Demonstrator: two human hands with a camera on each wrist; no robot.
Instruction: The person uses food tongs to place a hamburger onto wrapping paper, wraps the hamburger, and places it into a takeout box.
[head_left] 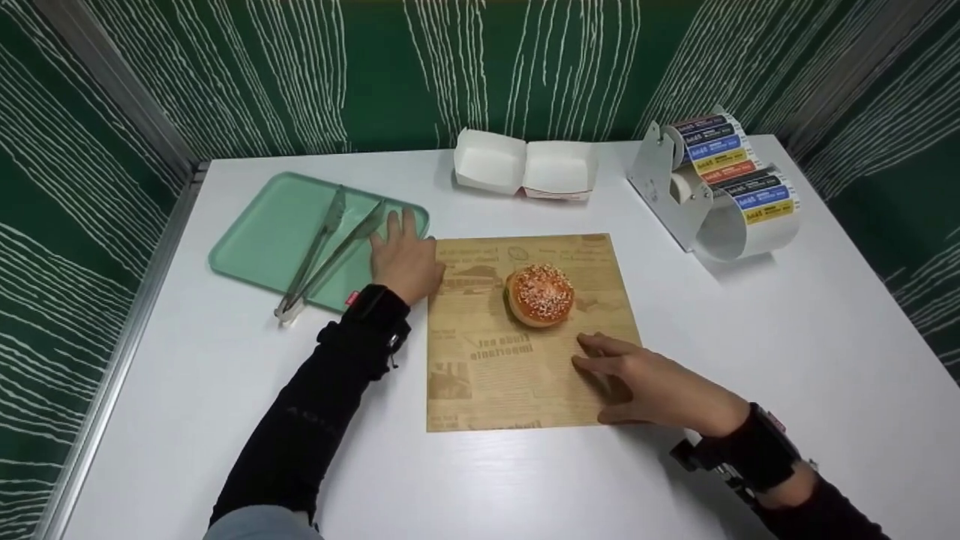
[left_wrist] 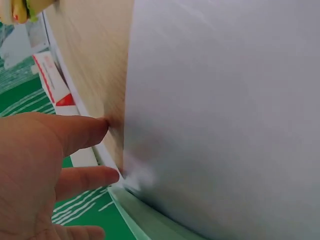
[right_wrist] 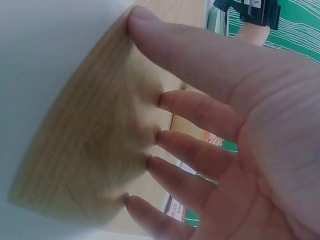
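Note:
A sesame-seed burger [head_left: 541,295] sits on a square of brown printed wrapping paper [head_left: 499,390], right of its middle and toward the back. My left hand [head_left: 406,262] lies with spread fingers between the paper's upper left edge and the green tray [head_left: 255,232]; in the left wrist view its thumb [left_wrist: 87,132] touches the paper by the edge. Over the paper's lower right part is my right hand [head_left: 667,386], its fingertips [right_wrist: 165,100] resting on the sheet and its thumb at the border. Neither hand grips anything.
Metal tongs [head_left: 319,255] lie across the tray, their end past its front edge. Behind the paper stands an opened white carton [head_left: 559,169]. A label dispenser [head_left: 664,195] with several coloured rolls is at the back right. A green patterned wall [head_left: 390,75] borders the white table [head_left: 480,487].

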